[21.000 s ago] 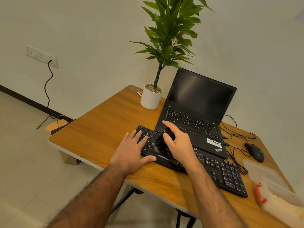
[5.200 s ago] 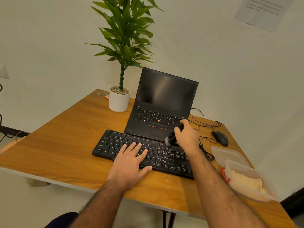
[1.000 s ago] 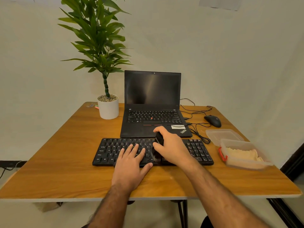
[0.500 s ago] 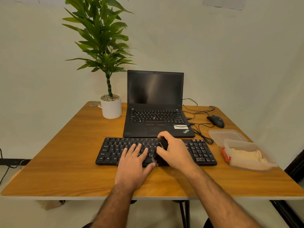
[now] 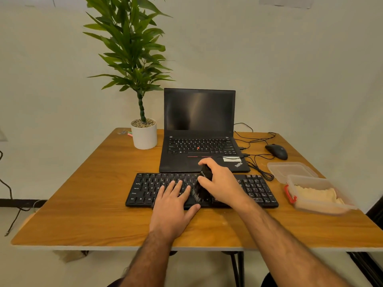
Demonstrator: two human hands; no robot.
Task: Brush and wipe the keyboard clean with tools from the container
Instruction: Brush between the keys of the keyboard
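On the table (image 5: 87, 204) lies the keyboard (image 5: 257, 189), before the laptop (image 5: 199, 129). Our left hand (image 5: 174, 206) presses flat on it; our right hand (image 5: 221, 183) grips the brush (image 5: 204, 183), bristles on the middle keys. We judge brushing is under way; next needs the cloth (image 5: 315, 195) in the container (image 5: 323, 206).

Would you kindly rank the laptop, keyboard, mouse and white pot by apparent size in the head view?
1. Laptop, counting its open screen.
2. Keyboard, wider but flatter, and nearer the camera, so this is unsure.
3. White pot.
4. Mouse.
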